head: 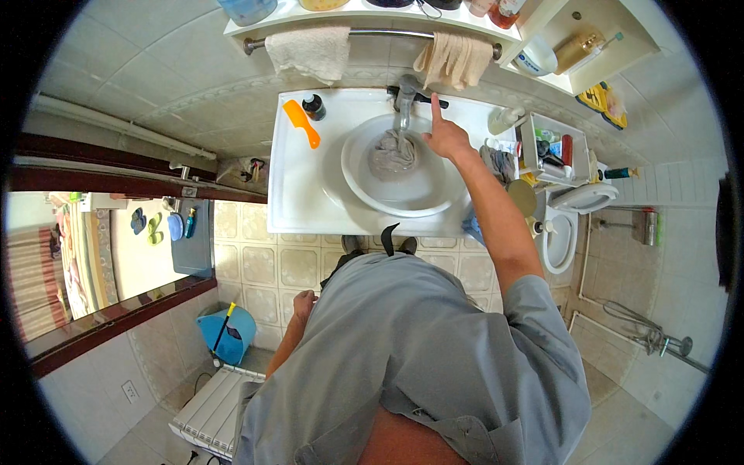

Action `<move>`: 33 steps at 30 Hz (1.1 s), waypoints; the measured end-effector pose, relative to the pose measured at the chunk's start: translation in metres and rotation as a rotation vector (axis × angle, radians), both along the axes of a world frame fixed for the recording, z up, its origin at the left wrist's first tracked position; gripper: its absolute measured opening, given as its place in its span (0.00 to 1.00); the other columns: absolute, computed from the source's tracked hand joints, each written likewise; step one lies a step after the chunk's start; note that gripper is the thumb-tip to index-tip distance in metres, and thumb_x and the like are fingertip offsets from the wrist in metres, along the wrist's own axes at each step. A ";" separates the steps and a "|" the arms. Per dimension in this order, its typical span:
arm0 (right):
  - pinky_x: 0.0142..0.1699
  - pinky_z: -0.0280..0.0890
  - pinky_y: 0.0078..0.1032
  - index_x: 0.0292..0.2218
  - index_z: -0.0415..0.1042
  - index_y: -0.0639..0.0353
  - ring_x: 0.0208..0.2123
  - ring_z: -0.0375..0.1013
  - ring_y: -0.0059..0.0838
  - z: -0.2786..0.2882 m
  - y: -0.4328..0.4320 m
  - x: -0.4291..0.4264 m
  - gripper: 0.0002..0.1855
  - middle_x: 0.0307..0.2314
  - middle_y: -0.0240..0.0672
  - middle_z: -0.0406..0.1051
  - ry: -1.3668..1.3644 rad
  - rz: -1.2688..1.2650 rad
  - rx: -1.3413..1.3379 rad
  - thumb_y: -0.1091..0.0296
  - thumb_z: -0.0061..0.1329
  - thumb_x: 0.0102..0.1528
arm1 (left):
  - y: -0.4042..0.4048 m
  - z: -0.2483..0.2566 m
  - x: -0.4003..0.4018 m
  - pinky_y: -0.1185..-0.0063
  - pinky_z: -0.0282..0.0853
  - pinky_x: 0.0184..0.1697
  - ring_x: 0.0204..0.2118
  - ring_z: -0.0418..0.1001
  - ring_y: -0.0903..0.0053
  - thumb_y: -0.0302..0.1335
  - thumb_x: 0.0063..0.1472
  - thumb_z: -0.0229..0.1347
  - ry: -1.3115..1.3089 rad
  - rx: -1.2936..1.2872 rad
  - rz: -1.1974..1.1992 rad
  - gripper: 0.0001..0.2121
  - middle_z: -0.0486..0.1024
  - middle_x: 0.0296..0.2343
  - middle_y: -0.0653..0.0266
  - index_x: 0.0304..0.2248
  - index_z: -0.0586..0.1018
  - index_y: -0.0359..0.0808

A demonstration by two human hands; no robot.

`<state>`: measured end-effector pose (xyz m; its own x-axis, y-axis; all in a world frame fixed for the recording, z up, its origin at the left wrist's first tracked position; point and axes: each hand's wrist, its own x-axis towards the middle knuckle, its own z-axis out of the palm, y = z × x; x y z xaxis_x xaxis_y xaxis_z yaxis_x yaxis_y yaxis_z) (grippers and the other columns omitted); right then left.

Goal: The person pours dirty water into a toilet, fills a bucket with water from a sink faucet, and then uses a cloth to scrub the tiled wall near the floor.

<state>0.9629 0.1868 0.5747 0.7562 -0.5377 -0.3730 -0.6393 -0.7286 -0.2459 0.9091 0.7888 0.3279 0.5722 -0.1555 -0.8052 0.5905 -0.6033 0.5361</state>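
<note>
A white basin [372,197] stands in the washbasin top [302,197], with a wet grey cloth [395,154] lying in it under the faucet [408,90]. Water appears to run from the spout onto the cloth. My right hand [446,135] is over the basin's right rim, its index finger stretched towards the black faucet handle [437,102]; whether the fingertip touches it, I cannot tell. It holds nothing visible. Down at my left side hangs my left hand [304,303], fingers curled, partly seen, away from the counter. An orange comb [302,124] and a dark bottle [314,107] lie at the counter's left.
Above the counter, two towels [308,53] hang on a metal rail [395,33] below a shelf. To the right are a pump bottle [504,120], a white drawer bin [555,174] and a toilet [561,241]. A blue bucket [232,331] and a white radiator [215,412] stand lower left.
</note>
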 end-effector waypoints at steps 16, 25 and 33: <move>0.46 0.67 0.42 0.65 0.22 0.42 0.40 0.74 0.51 0.001 -0.009 -0.003 0.53 0.37 0.53 0.74 0.001 -0.004 0.015 0.57 0.51 0.55 | -0.002 -0.001 -0.001 0.77 0.71 0.32 0.29 0.75 0.74 0.33 0.62 0.51 -0.010 -0.046 0.075 0.17 0.78 0.31 0.55 0.41 0.76 0.24; 0.45 0.68 0.41 0.65 0.32 0.39 0.40 0.74 0.47 -0.001 -0.014 -0.005 0.48 0.38 0.50 0.74 -0.118 -0.004 -0.035 0.59 0.51 0.54 | 0.005 -0.023 0.003 0.77 0.71 0.30 0.28 0.75 0.74 0.33 0.61 0.52 0.024 -0.052 0.110 0.18 0.78 0.31 0.56 0.44 0.74 0.25; 0.44 0.68 0.43 0.65 0.32 0.39 0.39 0.74 0.50 -0.010 -0.010 -0.006 0.49 0.37 0.52 0.74 -0.143 -0.025 -0.029 0.60 0.51 0.54 | -0.002 -0.015 0.000 0.78 0.70 0.30 0.28 0.73 0.74 0.33 0.59 0.52 0.008 -0.041 0.021 0.19 0.77 0.31 0.56 0.45 0.74 0.26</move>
